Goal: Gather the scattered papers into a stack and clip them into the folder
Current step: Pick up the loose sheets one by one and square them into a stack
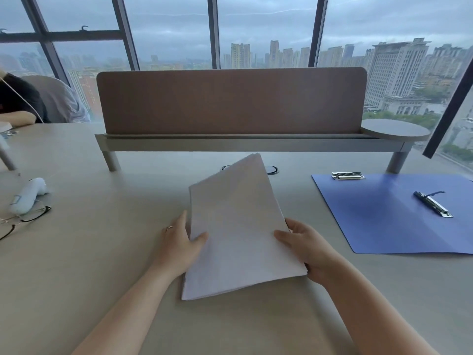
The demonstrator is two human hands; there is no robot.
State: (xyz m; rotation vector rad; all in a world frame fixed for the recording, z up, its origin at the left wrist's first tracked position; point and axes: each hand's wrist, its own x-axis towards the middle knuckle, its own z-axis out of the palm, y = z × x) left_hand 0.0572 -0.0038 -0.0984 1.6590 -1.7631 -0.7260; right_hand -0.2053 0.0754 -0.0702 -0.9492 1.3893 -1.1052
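A stack of white papers (238,226) is held in front of me over the middle of the table, its far end tilted up and to the right. My left hand (179,242) grips the stack's left edge, thumb on top. My right hand (304,248) grips the right edge the same way. The blue folder (384,221) lies open and flat on the table to the right, apart from the papers. It carries a metal clip (348,175) at its top edge and a second long clip (433,204) near its middle.
A brown desk divider (230,103) on a raised shelf runs across the back of the table. Glasses (23,220) and a white handheld device (28,194) lie at the left. Another person (23,101) sits at the far left. A cable grommet (271,169) shows behind the papers.
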